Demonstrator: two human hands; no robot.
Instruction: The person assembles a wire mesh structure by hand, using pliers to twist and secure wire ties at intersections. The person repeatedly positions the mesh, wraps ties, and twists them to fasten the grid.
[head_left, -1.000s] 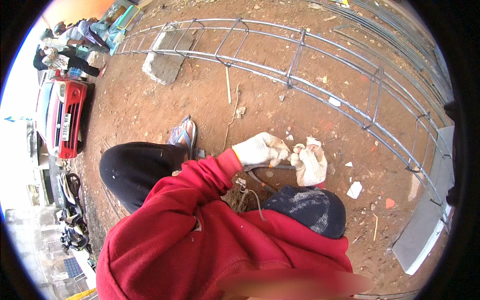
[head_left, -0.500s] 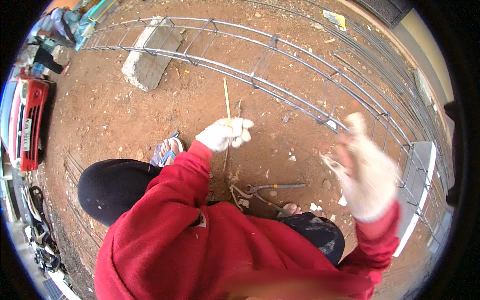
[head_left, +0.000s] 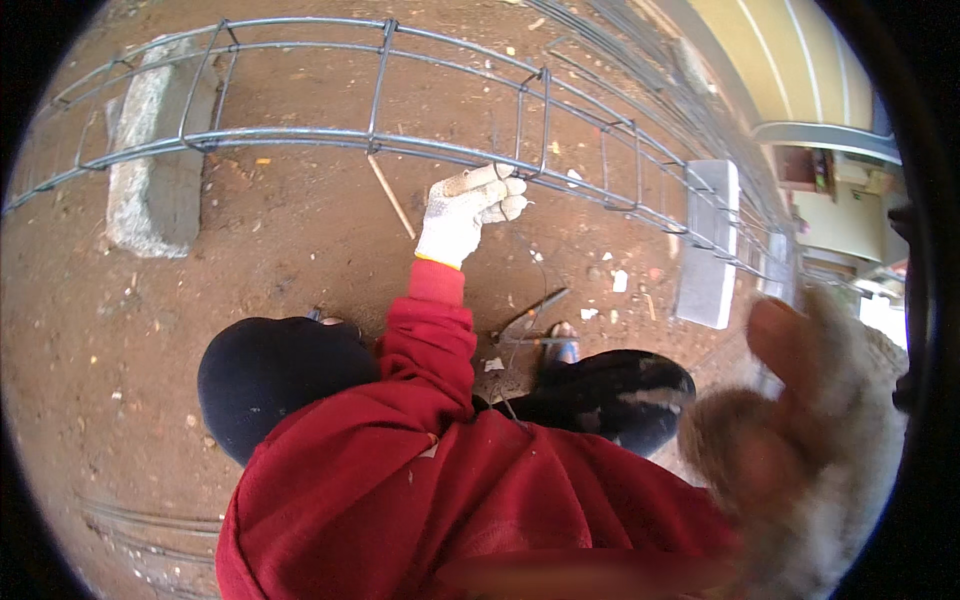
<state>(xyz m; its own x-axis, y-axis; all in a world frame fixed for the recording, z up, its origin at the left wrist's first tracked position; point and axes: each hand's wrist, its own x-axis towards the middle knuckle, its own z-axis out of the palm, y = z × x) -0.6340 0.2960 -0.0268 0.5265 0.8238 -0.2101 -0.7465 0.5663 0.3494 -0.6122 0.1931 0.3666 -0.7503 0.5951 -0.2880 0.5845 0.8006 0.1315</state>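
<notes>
Half a second ago the left hand (head_left: 462, 210) is over bare soil, well short of the rebar cage (head_left: 270, 134); now it reaches the cage's near bar, its gloved fingers bunched and partly curled at a crosspiece, though whether this grip is clamped on the metal I cannot tell. The right hand (head_left: 810, 430), earlier beside the cage, now looms large and blurred at the lower right, close to the camera; its fingers are bent, but I cannot tell whether that grip holds anything. The view has swung too: the red car has left it, and a building (head_left: 800, 50) fills the upper right. The cage runs across the upper part of the view, over a rough concrete block (head_left: 150, 190) at left and a smoother grey block (head_left: 705, 260) at right. Between the near bar and the knees lies open soil (head_left: 310, 240), broken by a thin stick (head_left: 392, 197) and by pincers (head_left: 530, 318) beside the right foot (head_left: 565, 345). Loose bars (head_left: 610, 50) edge the far side.
</notes>
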